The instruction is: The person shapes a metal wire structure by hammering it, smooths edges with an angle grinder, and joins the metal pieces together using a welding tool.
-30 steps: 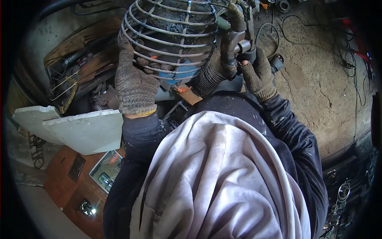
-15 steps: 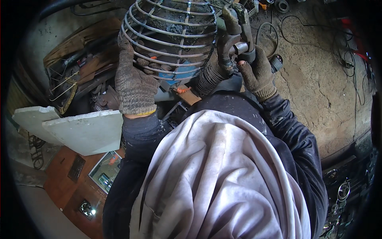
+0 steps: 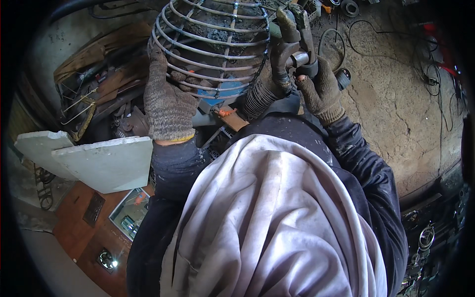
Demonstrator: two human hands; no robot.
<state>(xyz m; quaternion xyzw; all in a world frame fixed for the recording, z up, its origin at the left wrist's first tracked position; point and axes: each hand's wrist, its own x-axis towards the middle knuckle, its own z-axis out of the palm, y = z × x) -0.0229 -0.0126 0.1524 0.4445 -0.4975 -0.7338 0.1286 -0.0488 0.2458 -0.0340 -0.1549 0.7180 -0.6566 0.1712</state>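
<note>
A round cage of welded metal rings (image 3: 213, 60) stands at the top of the view, its crossing bars dark at the joints. My left hand (image 3: 170, 106), in a brown knitted glove, grips the cage's left side, with fingers curled around the lower rings. My gloved right hand (image 3: 320, 91) is closed on a worn, two-pronged welding electrode holder (image 3: 289, 49) beside the cage's right edge. A fingertip pokes out of the right glove. Whether a rod sits in the holder's jaws I cannot tell. Below the holder is a ribbed dark coil (image 3: 261, 99).
Pale broken boards (image 3: 106, 161) lean at the left by a brown wooden cabinet (image 3: 79, 218). Behind them lies a scrap heap (image 3: 106, 81) with a hacksaw (image 3: 81, 116). Cables (image 3: 383, 32) trail over the rough floor (image 3: 391, 109). A blue box (image 3: 217, 94) sits behind the cage.
</note>
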